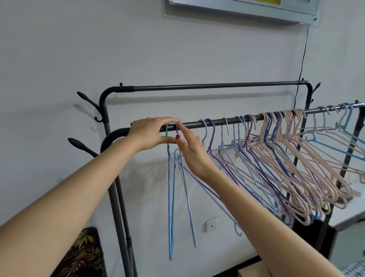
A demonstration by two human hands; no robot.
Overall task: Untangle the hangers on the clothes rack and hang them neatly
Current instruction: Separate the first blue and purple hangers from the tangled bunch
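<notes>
Metal, dark grey, the clothes rack (211, 122) has two parallel rails: the rear one (216, 85) bare, the front one carrying all the hangers. Two hands work at the front rail's left end. The left hand (152, 133) curls over the rail, thumb and fingers pinching at the hook of a lavender hanger (186, 192); the right hand (191, 151) reaches in with fingers nearly straight, fingertips touching that same hook. Just left of it hangs one blue hanger (170, 200), seen edge-on, its long axis near vertical. To the right a dense tangle of hangers (280, 162), purple, pale blue and pink, too many to count, overlaps and slants down to the right. Near the far right end, a few more (343, 133) hang spaced apart. A cardboard box (255, 275) sits on the floor below, and a thin black cable (302, 59) runs down the wall.
</notes>
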